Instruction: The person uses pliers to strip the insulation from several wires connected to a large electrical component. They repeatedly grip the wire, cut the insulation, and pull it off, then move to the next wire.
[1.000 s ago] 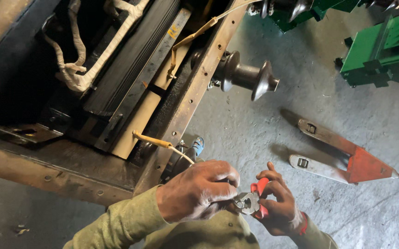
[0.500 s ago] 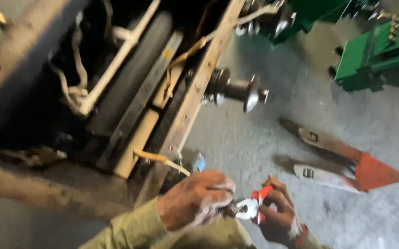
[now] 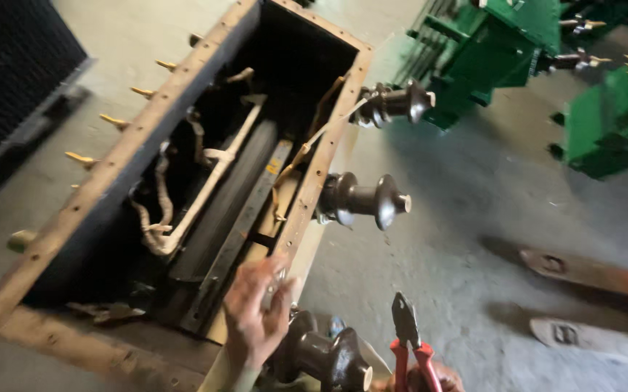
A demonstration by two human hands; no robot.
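Pliers (image 3: 405, 341) are up in my right hand (image 3: 430, 379), red handles gripped low at the frame's bottom edge, nose pointing straight up and jaws closed on nothing, so they look parked out of the way rather than working. Only the top of that hand shows, but the fingers are clearly wrapped round the handles. Left hand (image 3: 254, 313) is doing the fiddly bit: it's up against the near right rim of the rusty tank (image 3: 103, 190), fingers bunched together and apparently pinching a thin pale wire (image 3: 282, 277) right at the edge, though it's blurry enough that I can't swear what's between the fingertips. Makes sense to hold it there, since that spot sits just above the nearest bushing (image 3: 320, 356), the dark brown ribbed one poking out of the tank wall beside my wrist. Two more bushings (image 3: 363, 199) stick out further along the same side, with tan leads running from inside the tank toward them. Inside are the dark core and cloth-wrapped leads. Green units (image 3: 517, 43) sit well apart on the floor, plus a pallet jack (image 3: 590, 270) off to the right.
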